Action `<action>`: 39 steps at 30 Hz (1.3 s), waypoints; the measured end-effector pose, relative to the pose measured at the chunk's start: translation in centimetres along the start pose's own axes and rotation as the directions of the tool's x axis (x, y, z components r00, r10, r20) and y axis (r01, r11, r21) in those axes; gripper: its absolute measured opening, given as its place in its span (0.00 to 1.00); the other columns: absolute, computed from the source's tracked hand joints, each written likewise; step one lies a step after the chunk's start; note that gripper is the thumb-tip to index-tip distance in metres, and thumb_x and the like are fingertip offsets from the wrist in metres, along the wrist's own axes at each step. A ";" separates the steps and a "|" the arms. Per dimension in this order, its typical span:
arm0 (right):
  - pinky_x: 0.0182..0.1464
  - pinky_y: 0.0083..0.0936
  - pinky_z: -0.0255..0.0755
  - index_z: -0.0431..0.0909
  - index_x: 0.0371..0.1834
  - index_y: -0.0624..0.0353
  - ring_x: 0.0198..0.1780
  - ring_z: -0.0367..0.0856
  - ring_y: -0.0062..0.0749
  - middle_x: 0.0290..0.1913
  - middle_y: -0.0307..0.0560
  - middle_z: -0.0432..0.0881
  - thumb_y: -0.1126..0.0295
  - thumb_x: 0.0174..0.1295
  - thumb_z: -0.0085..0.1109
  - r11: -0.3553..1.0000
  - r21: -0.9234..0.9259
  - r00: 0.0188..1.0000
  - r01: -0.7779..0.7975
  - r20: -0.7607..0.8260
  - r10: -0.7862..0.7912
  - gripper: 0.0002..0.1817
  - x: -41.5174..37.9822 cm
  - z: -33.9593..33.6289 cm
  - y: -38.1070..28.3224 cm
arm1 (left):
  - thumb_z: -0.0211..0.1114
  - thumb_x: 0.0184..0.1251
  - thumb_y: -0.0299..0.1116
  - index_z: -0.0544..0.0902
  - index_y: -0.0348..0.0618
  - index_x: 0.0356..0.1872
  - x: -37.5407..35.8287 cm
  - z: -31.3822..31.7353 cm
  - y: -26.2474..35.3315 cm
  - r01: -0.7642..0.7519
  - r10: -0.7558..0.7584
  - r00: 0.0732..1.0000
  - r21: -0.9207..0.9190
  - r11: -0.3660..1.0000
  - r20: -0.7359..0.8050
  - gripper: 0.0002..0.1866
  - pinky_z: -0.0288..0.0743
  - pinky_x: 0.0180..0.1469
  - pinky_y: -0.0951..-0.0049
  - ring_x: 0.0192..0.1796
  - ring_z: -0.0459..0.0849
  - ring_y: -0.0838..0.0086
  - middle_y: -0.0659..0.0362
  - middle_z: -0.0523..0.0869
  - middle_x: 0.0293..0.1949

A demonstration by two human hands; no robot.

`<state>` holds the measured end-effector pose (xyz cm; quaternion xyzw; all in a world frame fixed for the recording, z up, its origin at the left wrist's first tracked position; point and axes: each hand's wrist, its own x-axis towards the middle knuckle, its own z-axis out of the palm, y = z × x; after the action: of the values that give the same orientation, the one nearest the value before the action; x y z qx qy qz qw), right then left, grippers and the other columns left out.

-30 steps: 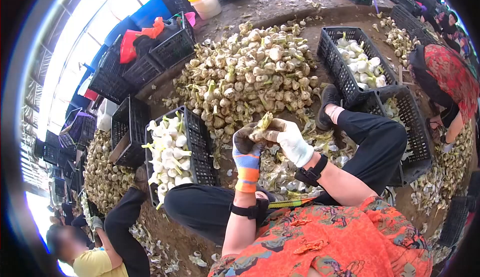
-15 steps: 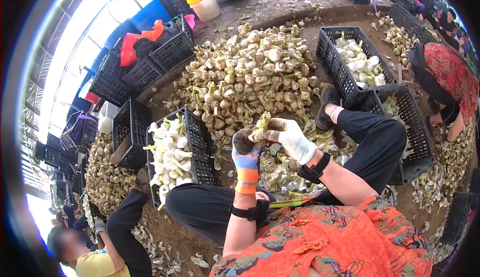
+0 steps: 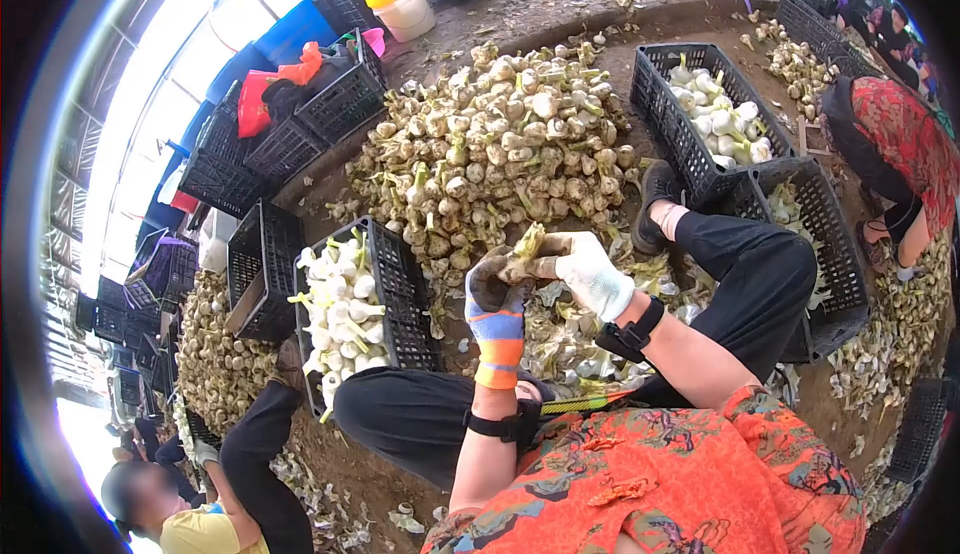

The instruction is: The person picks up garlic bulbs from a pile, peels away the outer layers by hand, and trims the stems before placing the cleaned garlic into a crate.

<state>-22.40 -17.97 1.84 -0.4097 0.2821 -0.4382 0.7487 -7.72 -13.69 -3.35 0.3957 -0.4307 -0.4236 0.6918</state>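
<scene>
A garlic bulb with a short stem is held between my two gloved hands, over the near edge of a big heap of unpeeled garlic. My left hand, in an orange and blue striped glove with a dirty dark palm, has its fingers closed around the bulb. From the right, my right hand, in a white glove with soiled fingertips, pinches the same bulb. Loose peelings lie below my hands, between my legs.
Cleaned white garlic fills a black crate on the left and another crate at the upper right. A third crate holds peelings. Co-workers sit at the lower left and bend over at the right.
My hands stay around the bulb with barely any shift. The view has moved slightly, and the co-worker at the lower left has shifted a little to the right.
</scene>
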 end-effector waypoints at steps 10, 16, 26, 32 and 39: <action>0.47 0.22 0.73 0.77 0.39 0.68 0.40 0.81 0.24 0.38 0.47 0.84 0.85 0.50 0.47 0.908 -0.387 0.971 0.163 -0.102 -0.218 0.13 1.3 -1.3 2.9 | 0.64 0.56 0.13 0.73 0.37 0.52 -0.2 0.9 0.0 0.022 -0.022 1.000 0.032 0.999 -0.009 0.21 0.74 0.55 0.71 0.50 0.79 0.70 0.55 0.80 0.50; 0.45 0.28 0.74 0.80 0.41 0.64 0.40 0.82 0.35 0.41 0.51 0.82 0.78 0.52 0.52 0.435 -0.860 0.905 0.268 0.069 -0.420 0.13 0.7 -3.4 2.9 | 0.60 0.68 0.41 0.70 0.44 0.59 -0.2 0.6 1.3 0.296 -0.327 0.945 -0.418 0.859 -0.001 0.22 0.83 0.40 0.71 0.47 0.82 0.68 0.52 0.80 0.49; 0.50 0.20 0.70 0.78 0.49 0.66 0.44 0.78 0.20 0.43 0.41 0.83 0.79 0.56 0.60 0.996 -0.079 0.995 -0.049 -0.085 0.043 0.15 0.4 -1.8 2.0 | 0.64 0.57 0.14 0.72 0.33 0.58 -0.5 0.9 -1.6 0.100 -0.108 0.993 -0.141 0.985 -0.048 0.25 0.75 0.57 0.69 0.53 0.79 0.68 0.51 0.79 0.54; 0.43 0.23 0.73 0.79 0.44 0.66 0.39 0.80 0.24 0.40 0.40 0.83 0.82 0.53 0.54 0.953 -0.281 0.992 0.109 -0.036 -0.124 0.14 0.3 -1.5 2.5 | 0.65 0.62 0.26 0.70 0.35 0.61 -0.6 0.9 -0.5 0.159 -0.150 0.987 -0.233 0.959 0.056 0.25 0.76 0.53 0.71 0.52 0.80 0.70 0.52 0.80 0.53; 0.39 0.28 0.75 0.79 0.47 0.64 0.40 0.82 0.26 0.38 0.48 0.84 0.77 0.52 0.61 0.912 -0.404 0.997 0.065 -0.012 -0.076 0.17 0.3 -3.1 2.6 | 0.61 0.68 0.41 0.69 0.39 0.62 -0.7 -0.6 0.5 0.407 -0.389 0.911 -0.146 0.902 0.136 0.26 0.75 0.38 0.81 0.39 0.80 0.79 0.59 0.82 0.46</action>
<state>-23.58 -18.62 -2.00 -0.5590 0.3616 -0.4029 0.6280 -7.27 -12.77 -3.28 0.3922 -0.3378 -0.6113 0.5987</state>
